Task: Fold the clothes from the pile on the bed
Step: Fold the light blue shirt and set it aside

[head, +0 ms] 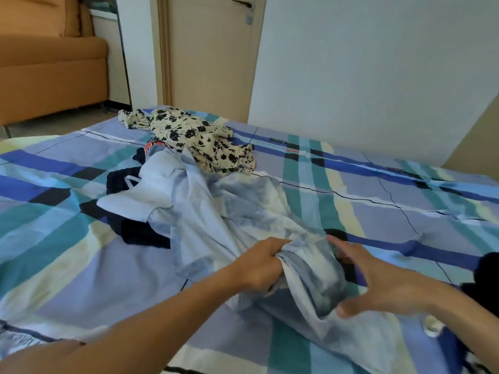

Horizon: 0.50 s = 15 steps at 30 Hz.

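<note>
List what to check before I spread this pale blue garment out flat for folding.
1. Left hand grips the pale blue garment: ok, fingers curled into a bunch of cloth.
2. Right hand has a hold: not ok, it is open beside the cloth.
3. Garment free of the pile: not ok, its far part lies over the dark garment.
4. Garment smooth: not ok, bunched and creased.
5. Room to lay it out: ok, bare bedcover shows beside the left arm.
6. Floral garment out of the way: ok, it lies far from both hands.
</note>
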### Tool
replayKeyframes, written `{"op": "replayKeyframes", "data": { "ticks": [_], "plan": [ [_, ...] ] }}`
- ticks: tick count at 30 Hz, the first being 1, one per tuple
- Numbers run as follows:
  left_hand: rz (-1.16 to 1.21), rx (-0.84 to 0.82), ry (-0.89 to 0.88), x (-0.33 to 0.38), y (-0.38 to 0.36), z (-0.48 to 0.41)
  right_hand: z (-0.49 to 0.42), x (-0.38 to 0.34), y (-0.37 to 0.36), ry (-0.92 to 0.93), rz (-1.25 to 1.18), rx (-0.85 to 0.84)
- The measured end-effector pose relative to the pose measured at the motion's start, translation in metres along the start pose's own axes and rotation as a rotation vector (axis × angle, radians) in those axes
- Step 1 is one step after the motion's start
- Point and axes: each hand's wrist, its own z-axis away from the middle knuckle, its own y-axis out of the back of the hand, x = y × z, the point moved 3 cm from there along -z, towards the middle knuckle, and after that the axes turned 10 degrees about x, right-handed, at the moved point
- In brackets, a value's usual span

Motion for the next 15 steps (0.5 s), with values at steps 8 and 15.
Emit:
{"op": "replayKeyframes", "data": {
  "ticks": [8, 15],
  "plan": [
    [-0.266, -0.2, -0.074, 0.026, 0.025, 0.003, -0.016, 0.005, -0.044, 0.042, -0.117, 0.112],
    [-0.726, 0.184, -0.153, 0.005, 0.084, -0.002, -0.035, -0.047, 0.029, 0.052, -0.647, 0.435]
  ]
}}
